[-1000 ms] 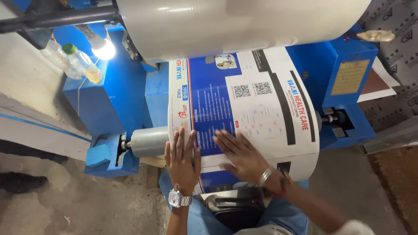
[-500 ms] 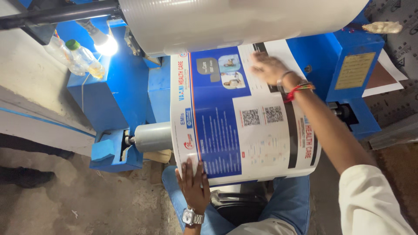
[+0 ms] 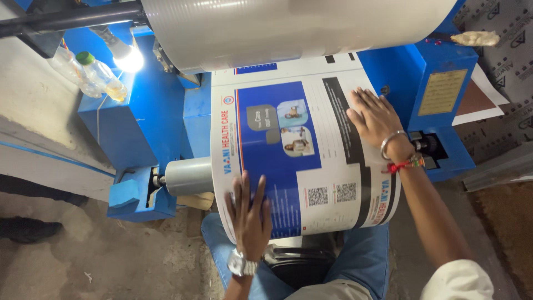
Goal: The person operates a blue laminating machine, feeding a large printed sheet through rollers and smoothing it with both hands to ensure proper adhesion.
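From the head camera, a wide roll of printed film [image 3: 302, 155], blue and white with small photos and square codes, sits across a blue machine [image 3: 139, 128] on a grey metal shaft [image 3: 186, 176]. The left hand [image 3: 250, 214] lies flat and open on the roll's lower front edge, fingers spread upward (a silver wristwatch [image 3: 241, 265] shows on that wrist). The right hand [image 3: 375, 118] rests open, palm down, on the roll's upper right part beside a black stripe, with a metal bangle [image 3: 391, 141] and red thread on its wrist. Above hangs a large plain silvery roll [image 3: 288, 28]. A lit bulb [image 3: 126, 57] glows at left, next to two plastic bottles [image 3: 89, 72]. The person's jeans [image 3: 363, 261] show below.
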`<state>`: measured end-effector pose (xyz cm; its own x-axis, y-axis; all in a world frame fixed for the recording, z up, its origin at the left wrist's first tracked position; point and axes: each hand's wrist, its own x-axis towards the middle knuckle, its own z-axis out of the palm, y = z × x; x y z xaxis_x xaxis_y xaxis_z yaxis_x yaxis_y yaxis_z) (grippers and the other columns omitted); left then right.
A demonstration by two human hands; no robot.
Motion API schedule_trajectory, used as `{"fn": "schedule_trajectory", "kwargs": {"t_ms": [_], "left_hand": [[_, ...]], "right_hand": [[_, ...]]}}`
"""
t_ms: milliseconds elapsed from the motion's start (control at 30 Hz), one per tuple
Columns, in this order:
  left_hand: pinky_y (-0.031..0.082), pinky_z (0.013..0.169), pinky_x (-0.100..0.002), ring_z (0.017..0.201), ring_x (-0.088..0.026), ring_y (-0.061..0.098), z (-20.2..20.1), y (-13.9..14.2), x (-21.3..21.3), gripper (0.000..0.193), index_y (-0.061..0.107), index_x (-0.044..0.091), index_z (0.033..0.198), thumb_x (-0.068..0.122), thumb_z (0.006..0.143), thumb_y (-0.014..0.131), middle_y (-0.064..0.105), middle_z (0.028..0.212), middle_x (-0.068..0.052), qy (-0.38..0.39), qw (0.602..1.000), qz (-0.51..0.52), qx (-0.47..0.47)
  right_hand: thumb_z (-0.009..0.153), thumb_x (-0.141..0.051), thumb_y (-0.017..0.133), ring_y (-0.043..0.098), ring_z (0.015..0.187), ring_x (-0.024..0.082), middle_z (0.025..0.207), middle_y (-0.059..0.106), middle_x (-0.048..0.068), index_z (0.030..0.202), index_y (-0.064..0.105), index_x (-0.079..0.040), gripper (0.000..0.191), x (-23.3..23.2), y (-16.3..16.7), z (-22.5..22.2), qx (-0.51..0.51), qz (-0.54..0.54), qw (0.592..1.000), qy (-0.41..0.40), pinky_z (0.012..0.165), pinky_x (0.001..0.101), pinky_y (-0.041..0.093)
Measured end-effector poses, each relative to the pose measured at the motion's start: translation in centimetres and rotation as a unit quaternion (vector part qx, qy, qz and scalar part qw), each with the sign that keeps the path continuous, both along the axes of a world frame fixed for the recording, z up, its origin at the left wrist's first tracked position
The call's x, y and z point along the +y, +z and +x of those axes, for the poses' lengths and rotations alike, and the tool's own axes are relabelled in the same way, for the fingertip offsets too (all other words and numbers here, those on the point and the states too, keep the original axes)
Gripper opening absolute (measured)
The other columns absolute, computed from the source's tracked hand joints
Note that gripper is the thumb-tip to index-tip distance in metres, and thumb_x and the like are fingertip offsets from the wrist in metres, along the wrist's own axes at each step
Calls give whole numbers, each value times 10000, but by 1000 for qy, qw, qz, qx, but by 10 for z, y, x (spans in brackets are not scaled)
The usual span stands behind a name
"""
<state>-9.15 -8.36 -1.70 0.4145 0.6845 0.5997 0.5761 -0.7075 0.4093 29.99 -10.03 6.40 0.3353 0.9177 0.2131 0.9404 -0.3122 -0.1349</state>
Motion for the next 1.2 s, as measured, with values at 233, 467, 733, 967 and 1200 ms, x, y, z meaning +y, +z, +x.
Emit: {"fn": "schedule_trajectory", "kwargs": {"t_ms": [233,467,733,967,1200], "left_hand": [[116,1255,-573,1526,-249,283,55,75,72,505,482,219,1515,380,1036,486,373,1615,-95,-94,993,-2,70],[116,1240,-585,1544,-267,255,145,70,80,623,368,106,1543,470,1045,456,329,1648,-123,-220,970,-5,100],[110,1234,-560,1526,-236,199,177,85,143,516,427,319,1509,504,1031,374,291,1647,-13,-228,941,-76,239],[85,1243,-534,1521,-257,212,113,84,217,506,476,277,1483,466,1019,405,334,1619,-17,-123,968,-135,172],[154,1203,-564,1474,-320,355,86,67,164,467,539,182,1457,364,1048,406,475,1547,-97,-72,991,-35,104]], "right_hand": [[1051,-455,330,341,1483,275,1585,421,135,1544,414,-86,622,-49,2,-44,-20,112,993,13,1235,473,206],[1070,-413,409,369,1508,303,1573,464,166,1513,468,-49,576,-92,-13,-75,-22,204,979,18,1250,490,227],[1046,-411,458,352,1513,293,1580,455,149,1515,475,-56,589,-130,-71,-89,-39,268,963,-5,1259,511,211],[1037,-371,518,240,1559,309,1619,372,179,1528,437,-47,594,-164,-124,-102,-11,287,958,-7,1280,533,74],[1020,-271,493,170,1573,271,1637,328,178,1513,448,-90,527,-170,-114,-147,11,307,951,-37,1268,528,-19]]}}
